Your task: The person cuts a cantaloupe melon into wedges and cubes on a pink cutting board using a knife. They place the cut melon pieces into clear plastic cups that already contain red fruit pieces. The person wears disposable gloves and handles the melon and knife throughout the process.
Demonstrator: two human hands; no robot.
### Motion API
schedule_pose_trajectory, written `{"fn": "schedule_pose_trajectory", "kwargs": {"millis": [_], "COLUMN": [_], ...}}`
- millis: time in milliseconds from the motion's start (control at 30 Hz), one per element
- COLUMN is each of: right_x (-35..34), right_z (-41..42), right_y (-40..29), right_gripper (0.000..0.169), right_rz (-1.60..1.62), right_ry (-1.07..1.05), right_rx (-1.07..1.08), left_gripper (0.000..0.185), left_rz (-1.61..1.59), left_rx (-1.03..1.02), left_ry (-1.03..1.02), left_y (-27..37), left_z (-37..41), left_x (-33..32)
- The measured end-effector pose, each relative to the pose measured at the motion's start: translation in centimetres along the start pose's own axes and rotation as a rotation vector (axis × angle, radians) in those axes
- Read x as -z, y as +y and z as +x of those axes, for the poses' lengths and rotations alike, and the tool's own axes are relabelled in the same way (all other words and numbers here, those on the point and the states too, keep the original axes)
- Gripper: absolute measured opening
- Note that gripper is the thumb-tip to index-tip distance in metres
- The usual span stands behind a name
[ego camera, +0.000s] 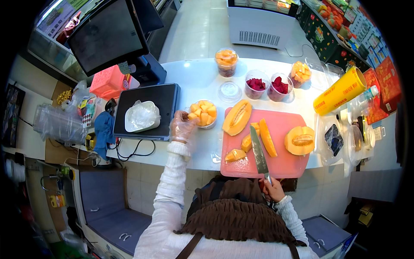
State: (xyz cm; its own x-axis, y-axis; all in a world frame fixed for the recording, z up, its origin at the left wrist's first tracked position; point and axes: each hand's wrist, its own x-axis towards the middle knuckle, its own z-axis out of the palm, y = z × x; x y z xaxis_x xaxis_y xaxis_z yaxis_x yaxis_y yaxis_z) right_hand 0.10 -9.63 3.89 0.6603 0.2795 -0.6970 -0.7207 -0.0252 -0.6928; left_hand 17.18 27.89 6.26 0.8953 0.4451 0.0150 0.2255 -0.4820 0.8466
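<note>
My left hand (182,126), in a clear plastic glove, is at the left rim of a clear cup of orange melon cubes (203,114). Its curled fingers hide whether it grips anything. My right hand (273,190) holds a kitchen knife (259,152) by the handle, its blade lying over the pink cutting board (275,121). On the board are a seeded melon piece (237,118) at the left, a long melon slice (268,137) beside the blade, smaller melon chunks (235,155), and a cut melon half (299,140) with seeds at the right.
Cups of red fruit (256,84) and melon-topped cups (226,62) stand behind the board, near a clear lid (229,92). A black scale (169,110) bears a white tub (142,116) at the left. A yellow roll (339,92) lies at the right. A monitor (105,35) rises at back left.
</note>
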Motion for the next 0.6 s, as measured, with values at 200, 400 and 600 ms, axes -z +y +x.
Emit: {"fn": "schedule_pose_trajectory", "kwargs": {"millis": [200, 400, 600], "right_x": [0.1, 0.0, 0.3], "right_z": [-0.1, -0.1, 0.1], "right_y": [0.1, 0.6, 1.1], "right_gripper": [0.02, 0.019, 0.019], "right_rz": [-0.003, 0.027, 0.04], "right_ry": [0.006, 0.013, 0.045], "right_rx": [0.01, 0.006, 0.034], "left_gripper": [0.033, 0.03, 0.024], "left_rz": [0.269, 0.126, -0.067], "left_rx": [0.005, 0.013, -0.023], "left_ry": [-0.201, -0.044, -0.031], "left_y": [2.2, 0.3, -1.7], "left_z": [1.7, 1.1, 1.4], "left_x": [0.6, -0.4, -0.2]}}
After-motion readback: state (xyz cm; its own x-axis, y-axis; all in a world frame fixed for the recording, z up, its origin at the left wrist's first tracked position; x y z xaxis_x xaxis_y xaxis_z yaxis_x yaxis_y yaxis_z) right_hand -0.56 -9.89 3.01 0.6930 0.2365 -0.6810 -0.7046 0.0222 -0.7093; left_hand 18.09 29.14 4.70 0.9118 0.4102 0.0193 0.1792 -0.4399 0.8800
